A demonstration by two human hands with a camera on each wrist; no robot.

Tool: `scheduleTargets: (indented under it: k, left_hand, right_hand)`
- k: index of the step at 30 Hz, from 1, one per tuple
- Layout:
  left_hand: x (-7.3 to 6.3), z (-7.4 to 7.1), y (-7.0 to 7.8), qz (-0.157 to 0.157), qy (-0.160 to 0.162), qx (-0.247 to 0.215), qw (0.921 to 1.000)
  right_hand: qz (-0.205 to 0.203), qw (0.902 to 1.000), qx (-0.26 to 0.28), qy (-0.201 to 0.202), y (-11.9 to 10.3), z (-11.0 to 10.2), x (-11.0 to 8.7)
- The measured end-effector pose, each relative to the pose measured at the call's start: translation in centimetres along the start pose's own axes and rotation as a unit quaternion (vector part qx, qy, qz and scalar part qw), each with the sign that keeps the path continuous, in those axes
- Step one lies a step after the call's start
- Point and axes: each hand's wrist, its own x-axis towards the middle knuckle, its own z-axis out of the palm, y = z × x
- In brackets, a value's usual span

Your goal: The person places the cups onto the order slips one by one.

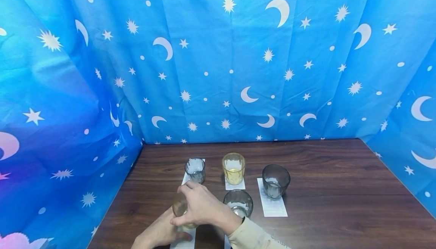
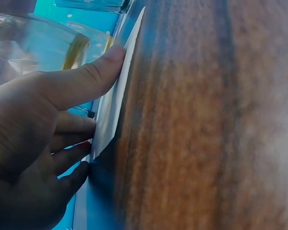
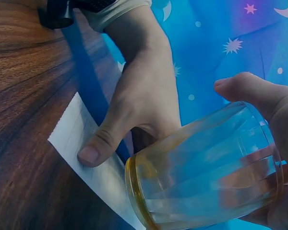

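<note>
My right hand [image 1: 206, 205] holds a clear, amber-tinted glass cup [image 3: 206, 167] near its rim, tilted in the right wrist view. Just above a strip of white paper [image 3: 79, 136], the cup's yellowish base faces the table. My left hand [image 1: 158, 228] lies low beside the cup with its fingers extended. In the left wrist view, the left thumb [image 2: 93, 79] rests at one side of the paper [image 2: 110, 108] and the other fingertips touch its far side. Part of the left hand is hidden behind the cup in the head view.
Behind the hands stand a blue-grey glass [image 1: 195, 170] and a yellow glass [image 1: 233, 168], each on paper. A dark grey glass [image 1: 276, 181] is on a paper strip [image 1: 275, 207] at right. Another grey glass [image 1: 238, 203] stands beside the right wrist. A blue curtain [image 1: 218, 59] encloses the wooden table [image 1: 327, 188].
</note>
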Motion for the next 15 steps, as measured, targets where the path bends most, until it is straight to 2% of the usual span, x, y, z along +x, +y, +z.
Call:
scheduleTargets:
  k: [3,8,15]
  left_hand:
    - [0.0,0.0,-0.1,-0.007,-0.002,-0.016,0.9998]
    - [-0.1,0.1,-0.2,-0.035,-0.008,-0.052,0.9980]
    - [0.0,0.0,-0.3,-0.040,-0.013,-0.063,0.9971]
  right_hand:
    - [0.011,0.9999,-0.001,-0.005,-0.1,0.2,-0.1]
    - [0.012,0.9998,-0.005,-0.013,0.1,0.7,-0.3]
    - [0.011,0.9999,-0.008,-0.007,0.3,1.3,-0.5]
